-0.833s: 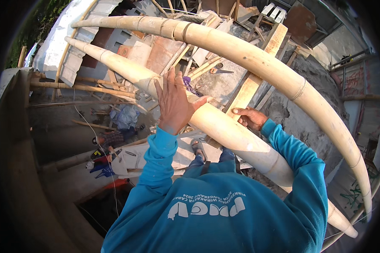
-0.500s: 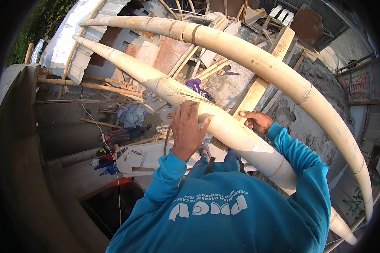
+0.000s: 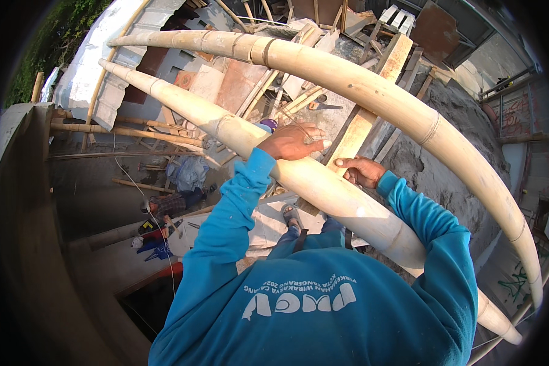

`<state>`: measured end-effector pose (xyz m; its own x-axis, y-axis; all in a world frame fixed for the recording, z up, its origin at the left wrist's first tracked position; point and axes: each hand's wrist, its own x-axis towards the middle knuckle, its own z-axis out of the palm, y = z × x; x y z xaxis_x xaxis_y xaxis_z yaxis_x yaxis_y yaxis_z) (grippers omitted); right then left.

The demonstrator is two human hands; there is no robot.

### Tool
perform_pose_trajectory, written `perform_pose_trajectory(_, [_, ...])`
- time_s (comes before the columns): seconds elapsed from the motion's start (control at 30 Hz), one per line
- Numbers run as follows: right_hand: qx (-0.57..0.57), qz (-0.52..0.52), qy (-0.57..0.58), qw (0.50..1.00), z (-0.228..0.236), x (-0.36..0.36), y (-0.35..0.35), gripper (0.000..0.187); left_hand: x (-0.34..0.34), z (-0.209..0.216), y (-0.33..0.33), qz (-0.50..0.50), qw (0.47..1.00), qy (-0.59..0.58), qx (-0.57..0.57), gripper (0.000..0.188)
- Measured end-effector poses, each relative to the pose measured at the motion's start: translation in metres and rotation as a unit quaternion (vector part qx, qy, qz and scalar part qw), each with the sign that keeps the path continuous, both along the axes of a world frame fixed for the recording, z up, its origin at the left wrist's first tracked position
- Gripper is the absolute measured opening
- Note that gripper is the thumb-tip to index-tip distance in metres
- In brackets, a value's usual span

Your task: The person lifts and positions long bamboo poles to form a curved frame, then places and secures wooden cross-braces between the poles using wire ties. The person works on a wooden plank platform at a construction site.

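A thick pale bamboo pole (image 3: 323, 186) slants from upper left to lower right in front of me. My left hand (image 3: 296, 141) reaches across its top, fingers stretched toward the right and tips past the far side. A few thin strands (image 3: 296, 116) show blurred just beyond that hand; whether they touch it I cannot tell. On the pole's far side, my right hand (image 3: 361, 172) is closed, thumb against curled fingers, by a wooden beam (image 3: 363, 125) that passes under the pole. What the right fingers hold is hidden.
A second bamboo pole (image 3: 348, 76) arcs across the far side. Far below are a handsaw (image 3: 324, 106), a grey sand heap (image 3: 451, 146), scattered planks and a person (image 3: 174, 203). A white cord (image 3: 141, 190) hangs at left. My sandalled foot (image 3: 291, 215) shows beneath the pole.
My left hand has moved right and farther over the pole, its fingers turning from pointing up to pointing right. The strands that lay across the pole are mostly covered. My right hand has barely moved.
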<state>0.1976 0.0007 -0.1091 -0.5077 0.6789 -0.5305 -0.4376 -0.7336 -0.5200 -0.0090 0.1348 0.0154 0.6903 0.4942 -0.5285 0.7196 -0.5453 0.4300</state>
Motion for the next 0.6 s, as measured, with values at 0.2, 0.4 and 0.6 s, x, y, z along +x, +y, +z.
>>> perform_pose_trajectory(0.2, [0.021, 0.015, -0.009, 1.000, 0.014, 0.003, 0.000, 0.031, 0.023, -0.019, -0.003, 0.114, 0.979, -0.082, -0.152, 0.048])
perform_pose_trajectory(0.4, [0.024, 0.011, -0.028, 0.999, 0.022, 0.002, -0.003, 0.035, 0.057, -0.045, -0.001, 0.142, 0.986, -0.078, -0.037, 0.059])
perform_pose_trajectory(0.6, [0.024, 0.037, -0.060, 0.997, 0.012, 0.005, -0.001, 0.036, 0.102, -0.020, 0.008, 0.104, 0.985, 0.110, -0.088, 0.108])
